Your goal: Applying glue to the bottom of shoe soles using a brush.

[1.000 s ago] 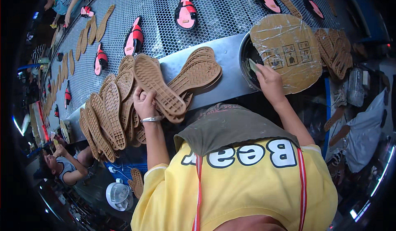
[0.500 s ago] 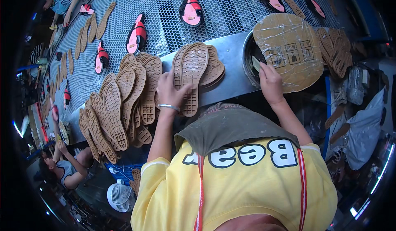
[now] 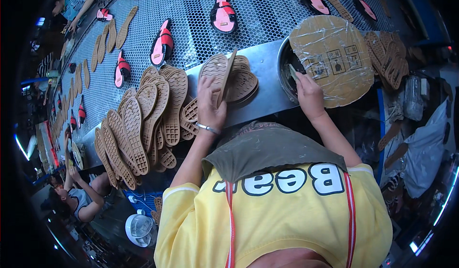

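Observation:
My left hand (image 3: pixel 210 107), with a silvery bangle at the wrist, grips a tan shoe sole (image 3: pixel 226 76) that stands tilted on its edge. Its fingers also lie over another sole (image 3: pixel 213 68), tread side up. Just right of these is a small pile of soles (image 3: pixel 243 83) on the metal ledge. My right hand (image 3: pixel 311 95) is closed on a flat, pale-green strip-like tool (image 3: pixel 293 72), which reaches into a round, dark-lined pot (image 3: pixel 282 79). The tool's lower end cannot be made out. A taped cardboard cover (image 3: pixel 334 62) lies over much of the pot.
Overlapping soles (image 3: pixel 136 129) fan out along the ledge (image 3: pixel 265 60) to my left; more soles (image 3: pixel 388 60) are heaped right of the pot. Pink-and-red sandals (image 3: pixel 224 16) rest on the perforated belt (image 3: pixel 191 33). A small white fan (image 3: pixel 139 227) and co-workers (image 3: pixel 83 198) are at left.
My left hand has shifted slightly right and tipped a flat-lying sole onto its edge. The right hand has moved a little left and down with the tool. Sandals have shifted slightly right and down.

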The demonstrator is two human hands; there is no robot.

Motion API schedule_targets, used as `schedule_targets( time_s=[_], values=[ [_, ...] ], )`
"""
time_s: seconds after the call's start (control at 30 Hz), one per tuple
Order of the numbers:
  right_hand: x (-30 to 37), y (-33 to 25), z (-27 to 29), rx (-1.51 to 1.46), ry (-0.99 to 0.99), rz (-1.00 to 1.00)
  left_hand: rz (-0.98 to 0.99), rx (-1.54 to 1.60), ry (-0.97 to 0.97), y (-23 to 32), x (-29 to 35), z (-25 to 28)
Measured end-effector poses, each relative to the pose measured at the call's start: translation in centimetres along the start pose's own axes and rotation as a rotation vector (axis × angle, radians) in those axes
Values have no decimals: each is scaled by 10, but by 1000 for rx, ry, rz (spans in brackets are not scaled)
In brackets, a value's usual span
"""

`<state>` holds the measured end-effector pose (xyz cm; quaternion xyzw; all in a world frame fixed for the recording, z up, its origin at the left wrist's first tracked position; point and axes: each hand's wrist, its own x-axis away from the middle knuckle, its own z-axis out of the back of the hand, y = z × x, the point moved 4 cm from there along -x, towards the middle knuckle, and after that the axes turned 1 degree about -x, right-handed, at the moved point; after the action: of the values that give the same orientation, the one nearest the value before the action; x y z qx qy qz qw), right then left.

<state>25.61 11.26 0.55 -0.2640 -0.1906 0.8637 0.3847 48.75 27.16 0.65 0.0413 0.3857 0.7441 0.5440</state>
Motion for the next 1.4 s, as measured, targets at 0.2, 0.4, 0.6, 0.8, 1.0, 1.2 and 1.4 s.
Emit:
schedule_targets(
  time_s=[0.2,0.4,0.6,0.8,1.0,1.2,1.4],
  values=[
    [-1,14,-2,-222,1,-211,888,1254,-211,18,-15,-67],
    [1,23,-6,-419,-18,-378,1026,1234,-217,37,-17,-136],
    [3,29,-8,-571,-18,-489,942,1160,-235,40,-13,-156],
    [0,33,-7,-772,-55,-654,945,1168,-232,43,-16,-156],
    [-4,31,0,-1024,-87,-750,970,1194,-228,40,-14,-157],
    [-8,22,15,-1348,-93,-747,1033,1249,-311,37,-9,-131],
    [-19,8,45,-1410,-105,-643,867,1416,-420,30,-23,-84]
  ],
)
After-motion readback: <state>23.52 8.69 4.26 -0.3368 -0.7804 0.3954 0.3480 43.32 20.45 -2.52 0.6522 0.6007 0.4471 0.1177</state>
